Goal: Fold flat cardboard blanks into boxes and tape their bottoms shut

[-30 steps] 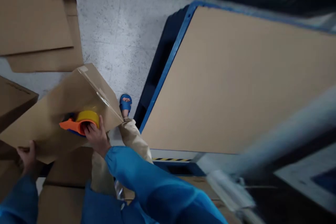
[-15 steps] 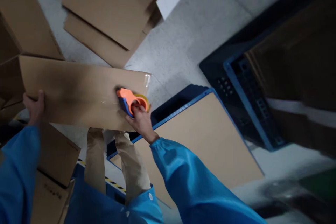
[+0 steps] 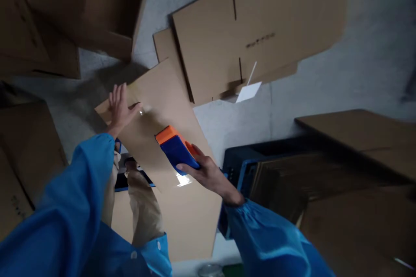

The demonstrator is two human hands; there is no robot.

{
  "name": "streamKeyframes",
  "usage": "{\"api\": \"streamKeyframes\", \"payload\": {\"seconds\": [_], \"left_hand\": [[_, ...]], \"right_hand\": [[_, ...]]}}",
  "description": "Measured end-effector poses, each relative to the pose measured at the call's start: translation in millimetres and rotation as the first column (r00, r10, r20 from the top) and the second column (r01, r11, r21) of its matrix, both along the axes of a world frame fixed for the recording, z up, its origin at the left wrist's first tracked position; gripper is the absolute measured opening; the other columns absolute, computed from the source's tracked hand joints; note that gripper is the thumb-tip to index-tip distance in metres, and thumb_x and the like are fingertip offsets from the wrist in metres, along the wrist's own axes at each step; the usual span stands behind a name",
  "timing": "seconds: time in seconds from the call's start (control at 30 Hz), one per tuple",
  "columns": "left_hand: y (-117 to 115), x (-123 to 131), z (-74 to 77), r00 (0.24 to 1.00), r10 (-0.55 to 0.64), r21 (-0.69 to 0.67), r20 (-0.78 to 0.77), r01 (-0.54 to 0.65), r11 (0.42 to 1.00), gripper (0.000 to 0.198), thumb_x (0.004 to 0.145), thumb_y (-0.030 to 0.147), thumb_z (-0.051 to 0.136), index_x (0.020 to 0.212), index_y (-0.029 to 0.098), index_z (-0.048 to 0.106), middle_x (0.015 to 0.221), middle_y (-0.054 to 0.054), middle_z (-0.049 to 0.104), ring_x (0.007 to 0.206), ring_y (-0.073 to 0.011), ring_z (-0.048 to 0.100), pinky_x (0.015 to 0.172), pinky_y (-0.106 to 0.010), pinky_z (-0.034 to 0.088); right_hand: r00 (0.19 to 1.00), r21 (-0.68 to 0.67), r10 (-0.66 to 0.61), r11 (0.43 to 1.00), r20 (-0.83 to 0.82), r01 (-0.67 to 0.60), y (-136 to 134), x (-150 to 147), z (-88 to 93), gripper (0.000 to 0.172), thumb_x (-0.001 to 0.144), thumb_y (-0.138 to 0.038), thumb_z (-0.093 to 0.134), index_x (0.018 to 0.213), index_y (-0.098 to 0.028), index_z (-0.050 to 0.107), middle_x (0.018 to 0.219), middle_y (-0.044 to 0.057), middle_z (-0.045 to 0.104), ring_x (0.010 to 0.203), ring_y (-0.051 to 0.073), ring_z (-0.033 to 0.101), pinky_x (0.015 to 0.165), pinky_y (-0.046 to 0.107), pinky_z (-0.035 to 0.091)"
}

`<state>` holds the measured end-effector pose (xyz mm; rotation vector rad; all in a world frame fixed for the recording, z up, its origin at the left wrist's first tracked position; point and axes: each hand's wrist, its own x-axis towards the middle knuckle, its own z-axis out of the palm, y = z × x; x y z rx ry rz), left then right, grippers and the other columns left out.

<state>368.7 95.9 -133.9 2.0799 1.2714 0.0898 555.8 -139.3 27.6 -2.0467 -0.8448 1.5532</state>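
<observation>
A cardboard box (image 3: 175, 108) stands in front of me, its brown face turned up and tilted in the head view. My left hand (image 3: 121, 106) lies on its far left end with the fingers spread. In my right hand (image 3: 206, 169) is an orange and blue tape dispenser (image 3: 177, 149), held over the near part of the cardboard. Whether the dispenser touches the surface I cannot tell. Shiny clear tape (image 3: 184, 179) shows at the near edge, below the dispenser. The fingers of my right hand are partly hidden behind the dispenser.
Flattened cardboard boxes (image 3: 269, 30) lie on the grey floor (image 3: 279, 99) beyond, with a white card (image 3: 248, 91) at their edge. An open box (image 3: 107, 13) stands at the upper left. At right is a dark blue crate (image 3: 240, 162) with stacked cardboard (image 3: 286, 177).
The cardboard has swung round in view, its left end now farther up. My left hand has moved right and spread its fingers. The dispenser has turned, showing its blue side.
</observation>
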Motion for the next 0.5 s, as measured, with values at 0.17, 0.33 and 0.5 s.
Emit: {"api": "streamKeyframes", "payload": {"seconds": [0.17, 0.33, 0.5], "left_hand": [[-7.4, -2.1, -5.3, 0.996, -0.071, -0.066, 0.061, 0.075, 0.995, 0.077, 0.090, 0.056, 0.064, 0.149, 0.015, 0.037, 0.150, -0.021, 0.044, 0.144, -0.0372, 0.034, 0.122, -0.055, 0.017], [-21.1, -36.6, -1.1, 0.986, -0.133, -0.105, 0.103, 0.144, 0.984, 0.077, 0.084, 0.042, 0.077, 0.145, 0.011, 0.041, 0.144, -0.023, 0.047, 0.141, -0.0368, 0.037, 0.122, -0.052, 0.021], [-33.1, -27.6, -2.8, 0.976, -0.186, -0.087, 0.116, 0.197, 0.977, 0.077, 0.081, 0.038, 0.080, 0.142, 0.009, 0.042, 0.143, -0.023, 0.048, 0.142, -0.0366, 0.036, 0.123, -0.050, 0.018]], "right_hand": [[0.954, -0.088, 0.298, 0.951, 0.011, -0.296, 80.0, 12.4, 4.0, 0.042, 0.078, -0.062, 0.068, 0.061, -0.024, 0.062, 0.087, 0.007, 0.065, 0.091, 0.026, 0.064, 0.081, 0.038, 0.056], [0.882, -0.133, 0.470, 0.876, 0.021, -0.464, 125.1, 28.5, 21.9, 0.039, 0.083, -0.060, 0.063, 0.068, -0.024, 0.065, 0.080, 0.006, 0.063, 0.090, 0.027, 0.061, 0.077, 0.040, 0.054], [0.799, -0.231, 0.594, 0.768, -0.094, -0.598, 131.6, 26.9, 35.9, 0.039, 0.082, -0.057, 0.062, 0.067, -0.021, 0.063, 0.077, 0.006, 0.060, 0.076, 0.022, 0.059, 0.067, 0.033, 0.050]]}}
